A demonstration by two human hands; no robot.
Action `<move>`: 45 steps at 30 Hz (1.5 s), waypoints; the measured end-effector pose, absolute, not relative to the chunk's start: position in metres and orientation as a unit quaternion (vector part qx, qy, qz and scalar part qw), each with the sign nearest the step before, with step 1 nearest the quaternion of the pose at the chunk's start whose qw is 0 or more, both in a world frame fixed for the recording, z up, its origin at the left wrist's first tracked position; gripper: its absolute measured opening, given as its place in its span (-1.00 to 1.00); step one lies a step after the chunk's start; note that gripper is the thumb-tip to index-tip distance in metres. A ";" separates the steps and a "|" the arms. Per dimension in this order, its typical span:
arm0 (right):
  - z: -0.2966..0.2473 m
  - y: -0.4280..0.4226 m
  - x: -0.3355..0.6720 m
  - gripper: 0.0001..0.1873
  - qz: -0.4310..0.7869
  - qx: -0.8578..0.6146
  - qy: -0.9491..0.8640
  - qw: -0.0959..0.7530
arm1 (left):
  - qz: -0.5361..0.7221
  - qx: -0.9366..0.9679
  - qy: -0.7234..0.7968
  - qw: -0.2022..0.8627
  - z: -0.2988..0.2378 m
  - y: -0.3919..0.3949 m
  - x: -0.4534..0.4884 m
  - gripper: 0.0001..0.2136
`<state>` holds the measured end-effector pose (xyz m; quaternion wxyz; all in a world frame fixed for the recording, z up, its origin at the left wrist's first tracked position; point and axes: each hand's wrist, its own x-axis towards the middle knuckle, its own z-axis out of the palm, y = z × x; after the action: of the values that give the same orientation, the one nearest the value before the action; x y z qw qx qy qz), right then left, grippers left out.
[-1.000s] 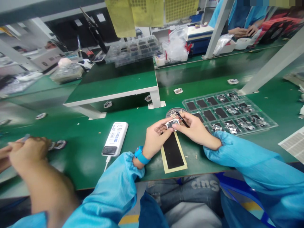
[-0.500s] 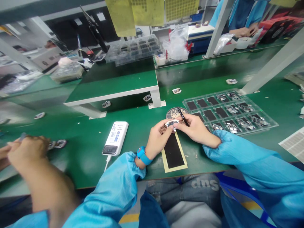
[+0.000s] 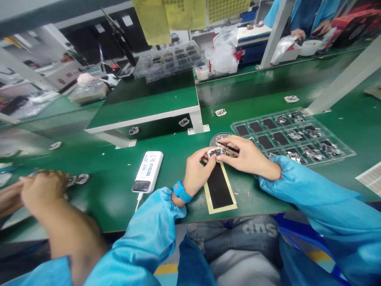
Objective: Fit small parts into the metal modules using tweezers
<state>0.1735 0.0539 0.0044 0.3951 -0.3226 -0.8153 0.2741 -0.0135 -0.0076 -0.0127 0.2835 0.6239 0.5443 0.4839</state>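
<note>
My left hand (image 3: 198, 169) pinches a small white and black part (image 3: 214, 152) above the green bench. My right hand (image 3: 245, 157) is closed round thin dark tweezers (image 3: 228, 147), whose tip lies at the part, and its thumb rests against the part too. Just behind the hands lies a round perforated disc (image 3: 219, 138). A black strip on a yellow backing (image 3: 219, 188) lies under my wrists.
A clear tray (image 3: 293, 135) with black pads and several small parts lies to the right. A white power bank (image 3: 148, 171) with a cable lies left. A co-worker's arm (image 3: 56, 206) works at the far left. A raised shelf (image 3: 143, 107) stands behind, with loose parts scattered around.
The tweezers have tipped from upright to nearly flat, the tip now at the part. Both hands stay together; the view has shifted slightly.
</note>
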 end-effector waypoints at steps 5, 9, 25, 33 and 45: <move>0.011 0.057 0.180 -0.90 0.257 -0.274 -0.817 0.438 | 0.448 0.680 0.533 0.232 -0.013 -0.009 -0.013 -0.79; 0.002 0.060 0.181 -0.94 0.247 -0.215 -0.852 0.407 | 0.441 0.687 0.532 0.224 -0.013 -0.009 -0.013 -0.79; -0.003 0.066 0.187 -0.88 0.232 -0.228 -0.891 0.316 | 0.368 0.709 0.582 0.151 0.004 -0.002 -0.024 -0.73; 0.002 0.068 0.184 -0.88 0.224 -0.246 -0.826 0.455 | 0.343 0.742 0.567 0.097 0.029 -0.002 -0.036 -0.78; 0.001 0.064 0.188 -0.83 0.235 -0.186 -0.846 0.441 | 0.323 0.772 0.542 0.076 0.023 -0.013 -0.011 -0.77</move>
<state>0.1876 0.0635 0.0012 0.4408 -0.1860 -0.8462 0.2345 -0.0114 -0.0131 0.0231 0.0760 0.7724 0.5417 0.3227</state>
